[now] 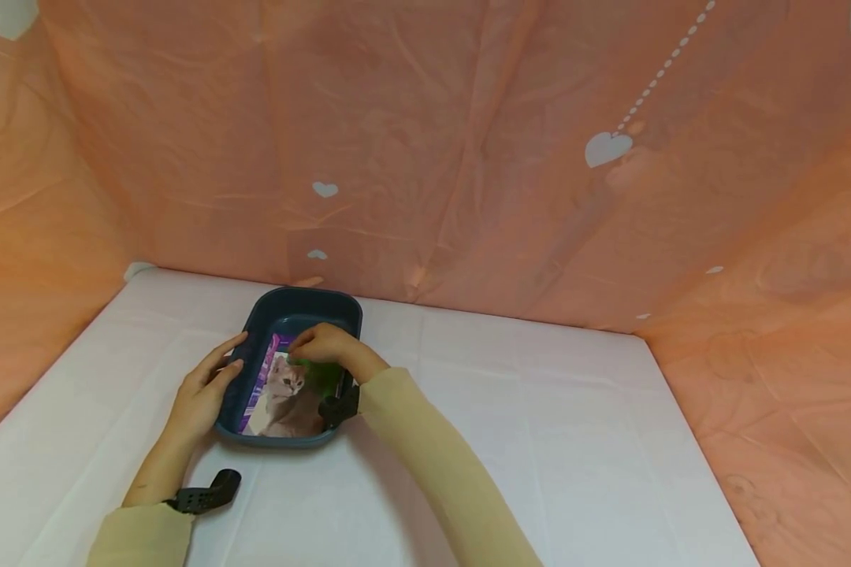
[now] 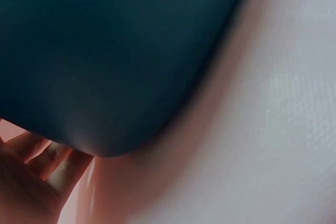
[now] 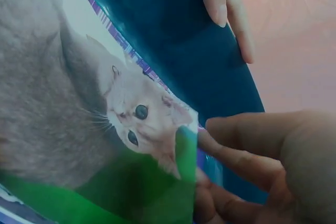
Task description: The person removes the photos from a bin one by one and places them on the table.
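Observation:
A deep, dark blue plastic tray with rounded corners lies on the white cloth. My left hand holds its left side, with fingertips over the rim. In the left wrist view those fingers press the tray's outer wall. Inside the tray lies a flat sheet printed with a grey cat on green; purple printing shows beneath along its left side. My right hand reaches in over the right rim and pinches the far edge of this cat-picture sheet. In the right wrist view part of the thumb is hidden behind the edge.
White cloth covers the table around the tray. An orange curtain with white hearts hangs along the back and both sides, close behind the tray's far end. A black wrist camera is strapped to each wrist.

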Available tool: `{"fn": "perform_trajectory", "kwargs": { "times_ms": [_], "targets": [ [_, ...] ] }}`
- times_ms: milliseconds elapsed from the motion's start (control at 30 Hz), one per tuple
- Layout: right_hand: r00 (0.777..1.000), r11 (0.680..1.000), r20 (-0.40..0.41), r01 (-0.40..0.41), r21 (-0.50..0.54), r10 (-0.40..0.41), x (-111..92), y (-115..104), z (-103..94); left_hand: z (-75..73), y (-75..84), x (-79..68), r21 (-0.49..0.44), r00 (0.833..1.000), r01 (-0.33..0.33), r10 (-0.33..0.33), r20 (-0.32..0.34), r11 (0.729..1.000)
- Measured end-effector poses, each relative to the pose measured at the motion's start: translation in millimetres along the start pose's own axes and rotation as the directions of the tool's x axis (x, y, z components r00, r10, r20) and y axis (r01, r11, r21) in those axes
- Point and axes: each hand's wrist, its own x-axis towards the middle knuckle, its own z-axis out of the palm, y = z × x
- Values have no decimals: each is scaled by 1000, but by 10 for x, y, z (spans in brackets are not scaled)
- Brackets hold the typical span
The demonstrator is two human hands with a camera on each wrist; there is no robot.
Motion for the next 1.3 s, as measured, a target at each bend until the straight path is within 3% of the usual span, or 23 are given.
{"fn": "perform_trajectory", "kwargs": {
  "times_ms": [233,633,933,1100,1300],
  "targets": [
    [999,987,-9,41,156,-40,-20,37,-8,0,1,3,-6,1000,24,-24,9,1000],
    [991,895,-59,130,426,-116,-114,135,-94,24,-37,24,-6,1000,19,-19,7,1000],
    [980,878,-164,177,446,-114,-202,184,-226,0,-33,14,-4,1000,27,-27,6,1000],
    [972,850,-216,188,492,-90,-209,263,-279,9,-20,6,-7,1000,25,-25,-5,1000],
    [969,841,-237,183,509,-68,-227,365,-363,28,-19,10,-9,1000,24,-24,-16,1000]
  ]
}}
